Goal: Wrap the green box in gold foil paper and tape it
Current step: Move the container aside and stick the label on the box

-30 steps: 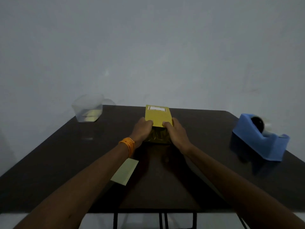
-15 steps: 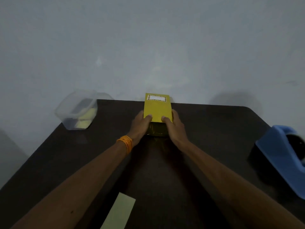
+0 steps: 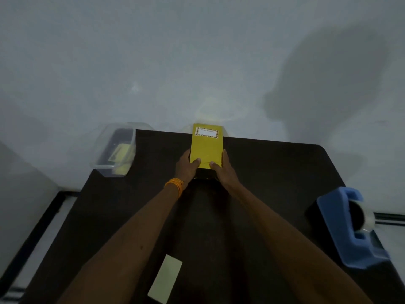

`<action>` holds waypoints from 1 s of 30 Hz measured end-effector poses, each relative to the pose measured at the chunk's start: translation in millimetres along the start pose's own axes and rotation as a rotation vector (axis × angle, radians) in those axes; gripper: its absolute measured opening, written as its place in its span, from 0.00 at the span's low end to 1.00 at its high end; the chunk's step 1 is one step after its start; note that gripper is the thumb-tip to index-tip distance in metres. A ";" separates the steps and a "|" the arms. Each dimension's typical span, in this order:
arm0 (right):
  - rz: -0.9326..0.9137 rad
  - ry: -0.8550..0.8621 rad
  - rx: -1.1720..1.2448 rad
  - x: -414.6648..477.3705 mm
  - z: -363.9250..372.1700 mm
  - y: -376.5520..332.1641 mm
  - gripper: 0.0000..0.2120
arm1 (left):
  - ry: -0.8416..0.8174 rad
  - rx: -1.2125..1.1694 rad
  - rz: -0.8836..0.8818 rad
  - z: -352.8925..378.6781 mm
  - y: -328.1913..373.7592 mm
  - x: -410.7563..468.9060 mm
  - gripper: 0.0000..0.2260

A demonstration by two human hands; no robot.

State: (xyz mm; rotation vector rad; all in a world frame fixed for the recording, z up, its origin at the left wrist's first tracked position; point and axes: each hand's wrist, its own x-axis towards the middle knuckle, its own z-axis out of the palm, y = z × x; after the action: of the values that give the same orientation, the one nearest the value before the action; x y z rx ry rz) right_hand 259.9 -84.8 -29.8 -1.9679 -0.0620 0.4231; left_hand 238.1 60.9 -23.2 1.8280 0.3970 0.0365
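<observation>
A box wrapped in gold foil paper (image 3: 207,148) lies on the dark table (image 3: 274,172) near its far edge, with a white bordered label on the far part of its top. My left hand (image 3: 187,166), an orange band at its wrist, grips the box's near left corner. My right hand (image 3: 223,170) grips the near right corner. Both thumbs press on the top face. The near end of the box is dark and shadowed between my hands. No green surface shows.
A blue tape dispenser (image 3: 348,227) with a tape roll sits at the table's right edge. A clear plastic container (image 3: 114,150) holding pale paper pieces overhangs the far left corner. A pale paper strip (image 3: 165,281) lies near the front. A wall stands right behind the table.
The view has tipped downward and moved closer, so the table fills more of the frame. My hands stay on the box's near end, and the box sits slightly farther toward the wall.
</observation>
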 end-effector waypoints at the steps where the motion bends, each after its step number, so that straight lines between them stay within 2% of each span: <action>1: 0.007 0.005 0.000 1.3 1.4 0.0 0.38 | -0.006 0.006 -0.004 -1.8 0.1 2.0 0.22; 7: 0.067 0.035 -0.011 5.4 -0.2 0.5 0.39 | -0.054 0.047 -0.021 -5.8 1.9 3.4 0.25; 10: 0.127 0.227 -0.010 -9.3 1.8 -3.1 0.36 | -0.029 0.072 -0.100 -10.3 1.5 -5.6 0.29; 12: 0.147 0.361 -0.088 -29.6 6.2 -4.8 0.32 | 0.000 0.111 -0.114 -18.2 -2.8 -20.1 0.27; 14: 0.143 0.407 -0.198 -51.2 11.1 -1.2 0.29 | 0.008 0.165 -0.092 -25.3 -8.1 -39.7 0.23; 17: 0.107 0.299 -0.318 -84.3 22.0 3.1 0.23 | -0.034 0.256 -0.095 -42.4 -19.6 -78.2 0.20; 21: -0.081 -0.016 -0.432 -131.7 42.5 7.7 0.16 | -0.069 0.350 -0.034 -63.4 -38.2 -140.4 0.21; 24: -0.177 -0.285 -0.482 -163.9 64.6 16.3 0.15 | -0.118 0.372 -0.079 -79.0 -55.1 -188.4 0.21; 26: -0.211 -0.390 -0.523 -181.0 77.6 24.7 0.17 | -0.170 0.410 -0.088 -87.9 -68.8 -214.8 0.19; 30: -0.295 -0.454 -0.669 -207.4 101.8 34.9 0.24 | -0.209 0.474 -0.175 -101.6 -84.4 -255.3 0.27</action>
State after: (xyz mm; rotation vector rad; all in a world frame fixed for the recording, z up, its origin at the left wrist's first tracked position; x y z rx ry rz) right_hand 28.0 -59.1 -43.1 -2.4148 -0.8689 0.7072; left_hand -46.3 101.9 -27.0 2.2268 0.4410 -0.3967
